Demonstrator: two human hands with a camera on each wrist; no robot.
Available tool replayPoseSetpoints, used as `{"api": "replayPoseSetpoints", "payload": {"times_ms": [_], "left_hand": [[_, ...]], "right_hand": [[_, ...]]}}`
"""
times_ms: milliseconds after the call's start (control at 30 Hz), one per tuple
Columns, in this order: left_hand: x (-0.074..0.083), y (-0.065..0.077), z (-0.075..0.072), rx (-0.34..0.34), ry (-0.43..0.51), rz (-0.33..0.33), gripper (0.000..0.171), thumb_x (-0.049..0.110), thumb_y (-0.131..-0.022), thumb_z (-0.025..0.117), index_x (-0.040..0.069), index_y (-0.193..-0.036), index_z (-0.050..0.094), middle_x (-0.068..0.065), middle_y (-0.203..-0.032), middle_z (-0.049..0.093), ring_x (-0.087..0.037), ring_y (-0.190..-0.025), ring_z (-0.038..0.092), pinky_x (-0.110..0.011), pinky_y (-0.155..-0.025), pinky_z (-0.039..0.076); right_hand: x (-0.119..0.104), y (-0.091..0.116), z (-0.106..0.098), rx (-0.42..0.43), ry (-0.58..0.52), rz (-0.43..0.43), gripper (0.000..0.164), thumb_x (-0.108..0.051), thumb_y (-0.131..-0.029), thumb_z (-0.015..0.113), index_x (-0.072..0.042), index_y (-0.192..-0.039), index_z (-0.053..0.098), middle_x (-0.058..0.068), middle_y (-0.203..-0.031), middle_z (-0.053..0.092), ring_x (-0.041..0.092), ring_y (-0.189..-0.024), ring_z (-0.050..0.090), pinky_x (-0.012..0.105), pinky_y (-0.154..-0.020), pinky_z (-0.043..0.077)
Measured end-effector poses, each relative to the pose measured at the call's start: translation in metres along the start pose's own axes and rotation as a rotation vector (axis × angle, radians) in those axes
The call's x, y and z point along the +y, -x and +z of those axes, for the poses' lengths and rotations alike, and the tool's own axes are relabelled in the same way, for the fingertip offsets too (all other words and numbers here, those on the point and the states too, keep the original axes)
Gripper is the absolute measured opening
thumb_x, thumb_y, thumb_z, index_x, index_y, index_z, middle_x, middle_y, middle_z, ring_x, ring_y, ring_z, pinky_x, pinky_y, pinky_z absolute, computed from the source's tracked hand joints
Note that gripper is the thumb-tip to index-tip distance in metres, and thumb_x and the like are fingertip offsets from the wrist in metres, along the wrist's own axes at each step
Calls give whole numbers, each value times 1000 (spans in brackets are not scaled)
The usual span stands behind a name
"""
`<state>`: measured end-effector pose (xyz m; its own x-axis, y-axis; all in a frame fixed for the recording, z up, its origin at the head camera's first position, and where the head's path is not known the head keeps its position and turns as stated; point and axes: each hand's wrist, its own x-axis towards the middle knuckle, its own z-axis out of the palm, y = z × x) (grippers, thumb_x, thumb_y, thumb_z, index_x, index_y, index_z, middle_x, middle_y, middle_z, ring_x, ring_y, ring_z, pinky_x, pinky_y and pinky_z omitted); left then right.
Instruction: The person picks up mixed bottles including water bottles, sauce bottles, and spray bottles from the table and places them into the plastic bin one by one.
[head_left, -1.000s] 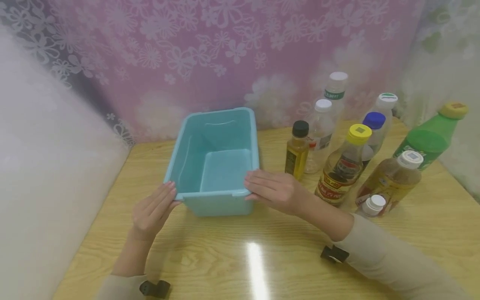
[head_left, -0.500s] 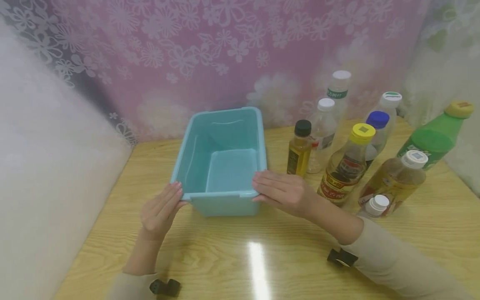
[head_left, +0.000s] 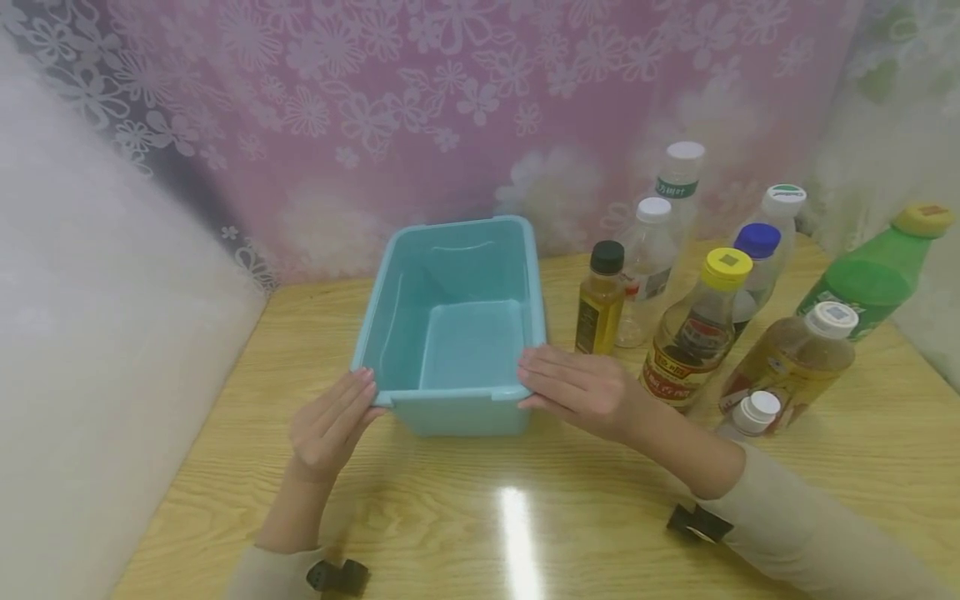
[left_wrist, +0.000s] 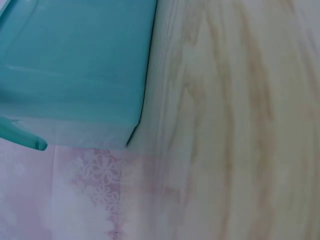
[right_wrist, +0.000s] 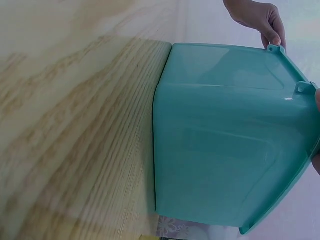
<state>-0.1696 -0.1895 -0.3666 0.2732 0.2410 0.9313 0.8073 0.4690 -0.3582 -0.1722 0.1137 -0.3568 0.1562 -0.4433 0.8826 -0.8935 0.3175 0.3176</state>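
A blue-green tub (head_left: 461, 415) is sitting on the bench (head_left: 420, 517), right in front of the person and between the two hands. Both hands are holding its near end, one at each corner. The left hand (head_left: 333, 421) is gripping the near left corner, with its fingers lying over the rim (head_left: 450, 392) and its thumb tucked below. The right hand (head_left: 581, 390) is gripping the near right corner the same way, fingers on top. Most of the tub is reaching out past the hands, on their far side.

The tub is standing upright, with its flat bottom resting on the wood and its open top facing up. Its long way is running almost straight out from the person. One short end is facing the person, and the other is facing the pink flowery cloth (head_left: 375, 150) at the back. The long sides are going left and right of that line.

Over on the right, apart from the tub, some bottles are standing. A small bottle with a dark cap (head_left: 600, 317) is the nearest one to the tub. A bottle with a yellow cap (head_left: 684, 354) is standing behind the right arm, and a green bottle (head_left: 862, 279) is standing farther to the right.
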Motion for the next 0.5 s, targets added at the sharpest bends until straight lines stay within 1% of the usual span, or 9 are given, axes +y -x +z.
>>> {"api": "replayPoseSetpoints", "payload": {"times_ms": [133, 400, 500], "left_hand": [[1, -3, 0, 6, 22, 20, 17, 10, -80, 73, -7, -79, 72, -26, -68, 67, -31, -62, 69, -37, -57, 62], [3, -7, 1, -23, 44, 40, 17, 10, -81, 74, -6, -77, 72, -23, -68, 68, -29, -60, 69, -36, -52, 61], [3, -8, 1, -38, 61, 52, 16, 11, -81, 74, -5, -79, 73, -21, -68, 69, -27, -59, 69, -35, -53, 61]], "right_hand": [[-2, -3, -3, 16, -2, -2, 26, -22, -91, 65, 2, -87, 73, 15, -86, 73, 26, -76, 72, 36, -67, 62], [-4, -8, -11, 37, -10, -9, 26, -22, -91, 65, 2, -85, 73, 16, -84, 73, 26, -74, 72, 35, -67, 62], [-5, -8, -14, 45, -9, -11, 26, -21, -91, 64, 3, -84, 73, 16, -83, 73, 27, -73, 71, 35, -66, 62]]}}
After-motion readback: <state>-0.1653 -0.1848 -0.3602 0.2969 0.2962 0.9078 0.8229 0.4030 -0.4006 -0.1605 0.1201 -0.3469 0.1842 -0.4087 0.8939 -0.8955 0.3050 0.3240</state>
